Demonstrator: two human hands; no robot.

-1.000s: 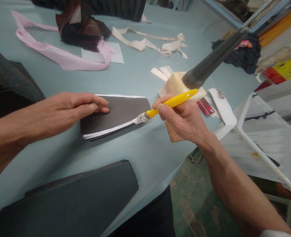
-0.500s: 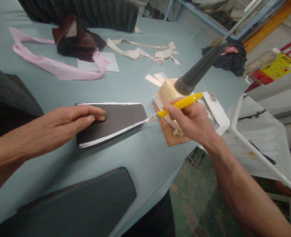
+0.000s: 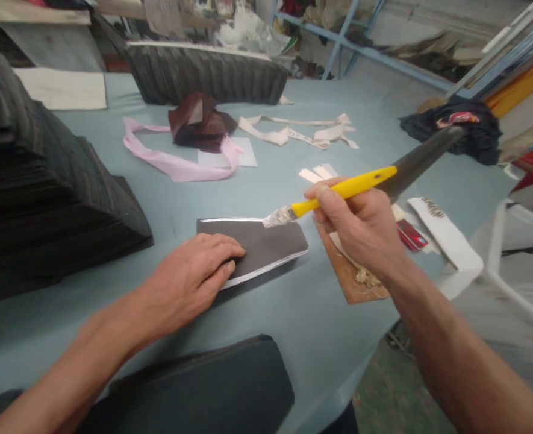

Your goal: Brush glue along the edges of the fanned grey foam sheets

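Your right hand [image 3: 363, 226] grips a yellow-handled brush [image 3: 347, 189] between thumb and fingers, its handle slanting up across the top of that hand and its whitened bristles pointing toward your left. Your left hand [image 3: 198, 265] lies open, palm down, with its fingers close together on the left part of a dark panel [image 3: 270, 244], holding nothing in its grasp. That panel sits flat on the blue-green table [image 3: 257, 313], between your two hands, and the bristles meet its far edge, where a white streak runs off toward your left; another white band follows the edge nearer you, from beside your left fingertips to the panel's right end. Under your right hand is a brown board [image 3: 350, 289] with pale crumbs on it, and just beyond that hand a thick dark handle [image 3: 422, 160] slopes up to the right. A larger dark piece [image 3: 203, 392] lies on your side of both hands. A tall dark stack [image 3: 44, 181] stands left of your left hand, and past your fingers lies a pink cloth strip [image 3: 180, 172].
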